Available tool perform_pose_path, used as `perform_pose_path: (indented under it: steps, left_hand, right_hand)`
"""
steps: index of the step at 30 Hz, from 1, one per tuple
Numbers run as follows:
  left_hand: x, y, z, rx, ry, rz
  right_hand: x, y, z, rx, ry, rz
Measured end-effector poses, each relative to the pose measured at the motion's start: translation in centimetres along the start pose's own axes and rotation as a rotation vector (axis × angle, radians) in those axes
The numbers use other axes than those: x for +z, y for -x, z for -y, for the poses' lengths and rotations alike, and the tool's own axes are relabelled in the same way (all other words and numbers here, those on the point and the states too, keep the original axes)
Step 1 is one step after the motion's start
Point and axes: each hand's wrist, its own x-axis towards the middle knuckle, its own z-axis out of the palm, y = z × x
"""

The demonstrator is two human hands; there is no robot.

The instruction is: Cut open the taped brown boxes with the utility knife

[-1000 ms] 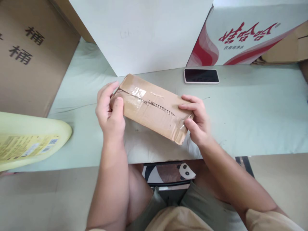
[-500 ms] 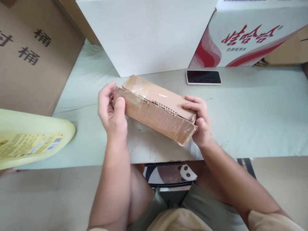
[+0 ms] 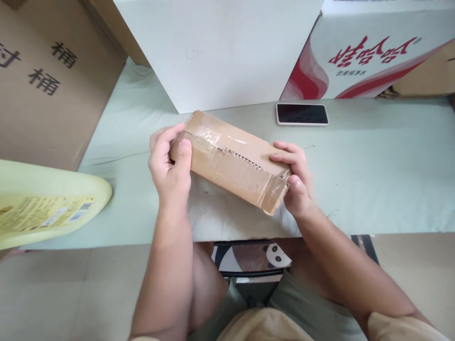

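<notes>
Our left thumb presses on the near panel of the cardboard box, while the fingers of our left hand bend round its left end, so that end is pinched between them. On our right hand, two fingers lie flat on the far panel, a little apart, and the thumb sits at the right end; together they hold that corner.

The box is between our hands, slanting down to the right above the cloth; we cannot tell whether it touches the cloth. Half a second ago the near panel stood away from the far one with a gap along the seam. Now the two lie almost flush, with only the torn corrugated edge showing, and our left hand has slid slightly inward. We judge the panels are loose enough to shift under light pressure, and the box is closer to shut.

Further out, the phone lies beyond our right hand, in front of the red-and-white carton. A plain white carton stands behind the box, and a yellow-green bottle lies to our left.
</notes>
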Motion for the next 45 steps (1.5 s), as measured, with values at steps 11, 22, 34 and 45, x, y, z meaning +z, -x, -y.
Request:
perform_pose_path:
  steps: [11, 22, 34, 45]
  left_hand:
    - [0.4, -0.2, -0.9, 0.005, 0.007, -0.080]
    - [-0.4, -0.1, -0.2, 0.125, 0.031, 0.002]
    - [-0.4, -0.1, -0.5, 0.129, 0.024, 0.021]
    - [-0.3, -0.3, -0.3, 0.067, -0.073, 0.025]
  right_hand:
    - [0.0, 0.0, 0.0, -0.030, -0.020, 0.012]
    - [0.8, 1.2, -1.5, 0.143, -0.191, -0.037]
    - [0.9, 0.6, -0.8, 0.126, -0.206, -0.055]
    - [0.8, 0.9, -0.8, 0.157, -0.257, -0.007]
